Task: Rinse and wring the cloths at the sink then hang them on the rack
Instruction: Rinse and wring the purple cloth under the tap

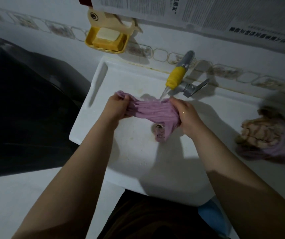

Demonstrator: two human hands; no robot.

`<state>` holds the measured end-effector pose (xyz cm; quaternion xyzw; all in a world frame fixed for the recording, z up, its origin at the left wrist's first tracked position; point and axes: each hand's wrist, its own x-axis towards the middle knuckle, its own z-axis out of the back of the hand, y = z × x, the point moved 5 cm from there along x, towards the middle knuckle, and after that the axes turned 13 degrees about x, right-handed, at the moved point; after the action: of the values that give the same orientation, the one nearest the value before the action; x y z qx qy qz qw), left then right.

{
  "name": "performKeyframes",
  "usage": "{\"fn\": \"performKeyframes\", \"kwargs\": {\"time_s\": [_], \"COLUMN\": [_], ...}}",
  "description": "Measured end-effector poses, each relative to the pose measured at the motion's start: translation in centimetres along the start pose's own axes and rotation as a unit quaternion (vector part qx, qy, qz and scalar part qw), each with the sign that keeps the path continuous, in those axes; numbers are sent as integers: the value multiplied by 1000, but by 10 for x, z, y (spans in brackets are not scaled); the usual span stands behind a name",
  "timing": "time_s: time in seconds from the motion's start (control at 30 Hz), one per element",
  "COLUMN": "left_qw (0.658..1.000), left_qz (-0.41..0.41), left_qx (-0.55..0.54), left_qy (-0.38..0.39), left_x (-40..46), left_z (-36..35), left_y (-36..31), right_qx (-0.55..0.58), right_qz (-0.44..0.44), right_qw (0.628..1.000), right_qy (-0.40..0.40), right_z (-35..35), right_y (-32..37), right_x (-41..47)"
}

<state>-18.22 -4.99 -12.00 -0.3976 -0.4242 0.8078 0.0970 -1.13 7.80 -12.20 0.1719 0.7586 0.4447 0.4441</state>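
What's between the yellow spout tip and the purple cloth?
In the head view, only running water spans from the yellow spout down onto the purple cloth.

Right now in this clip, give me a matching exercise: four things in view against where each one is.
Things:
1. purple cloth
2. soap bar
3. bundled cloths
4. yellow nozzle

Places:
A. on the tap's spout
B. on the ledge right of the basin
C. stretched between both hands under the water
D. in the yellow wall dish

Pairs: 1-C, 2-D, 3-B, 4-A
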Motion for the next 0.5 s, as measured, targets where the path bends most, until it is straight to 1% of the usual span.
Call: {"fn": "performKeyframes", "kwargs": {"time_s": [0.03,0.1,0.17,0.2,0.27,0.3,0.33,0.37,0.4,0.47,0.5], "left_qw": [1000,999,994,987,967,961,962,965,971,979,977], "left_qz": [10,30,54,82,133,141,136,129,127,125,128], "left_qx": [20,-9,-84,-124,-188,-207,-198,-192,-182,-157,-167], "left_qy": [3,26,44,61,105,121,130,120,90,39,35], "left_x": [2,6,8,4,-7,-12,-19,-21,-23,-10,-5], "left_z": [-11,-37,-60,-70,-91,-102,-109,-111,-106,-93,-88], "left_y": [5,11,14,13,12,13,10,8,6,8,9], "right_qx": [13,-6,-89,-137,-233,-278,-303,-307,-305,-326,-348], "right_qz": [5,25,44,45,60,75,86,95,100,127,140], "right_qw": [1000,1000,995,990,970,956,945,940,940,933,925], "right_qy": [-6,-3,11,9,-35,-64,-91,-111,-115,-85,-65], "right_z": [-6,-25,-46,-53,-53,-47,-39,-34,-33,-44,-52], "right_y": [5,9,5,3,8,12,17,21,21,11,5], "right_x": [-3,-10,-18,-23,-24,-18,-12,-9,-9,-17,-24]}}
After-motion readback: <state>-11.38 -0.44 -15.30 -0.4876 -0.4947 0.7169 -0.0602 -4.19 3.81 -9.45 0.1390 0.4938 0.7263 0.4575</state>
